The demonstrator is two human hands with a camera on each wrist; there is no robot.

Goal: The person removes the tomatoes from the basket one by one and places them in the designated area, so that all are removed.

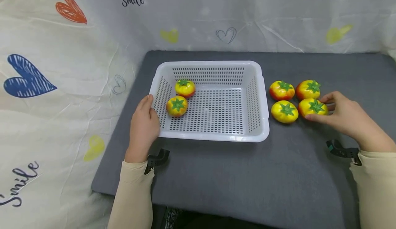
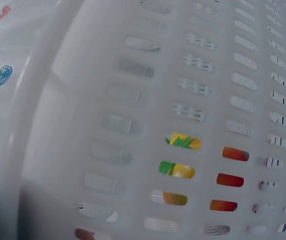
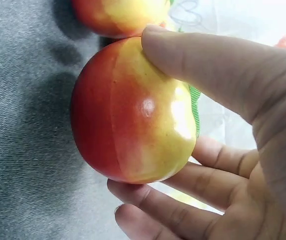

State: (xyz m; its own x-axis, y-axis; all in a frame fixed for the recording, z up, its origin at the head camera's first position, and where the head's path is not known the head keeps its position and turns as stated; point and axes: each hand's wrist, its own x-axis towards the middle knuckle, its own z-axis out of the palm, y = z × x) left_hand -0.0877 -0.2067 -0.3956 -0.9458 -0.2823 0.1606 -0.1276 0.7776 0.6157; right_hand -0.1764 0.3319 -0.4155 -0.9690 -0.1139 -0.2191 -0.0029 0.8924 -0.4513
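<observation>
My left hand (image 1: 143,126) grips the left rim of a white slotted plastic basket (image 1: 213,138); the left wrist view shows the basket wall (image 2: 143,135) close up. In the basket's left part lie two toy tomatoes, a rear one (image 1: 185,88) and a front one (image 1: 177,106), yellow and red with green leafy tops. On the right, my right hand (image 1: 346,113) holds another toy tomato (image 1: 309,108), thumb on one side and fingers on the other. It sits beside three more tomatoes (image 1: 284,112) (image 1: 281,90) (image 1: 307,89).
The basket stands on a dark grey table (image 1: 216,174). A pale cloth (image 1: 198,15) printed with hearts and words hangs behind the table and down its left side. The table's front edge lies between my forearms.
</observation>
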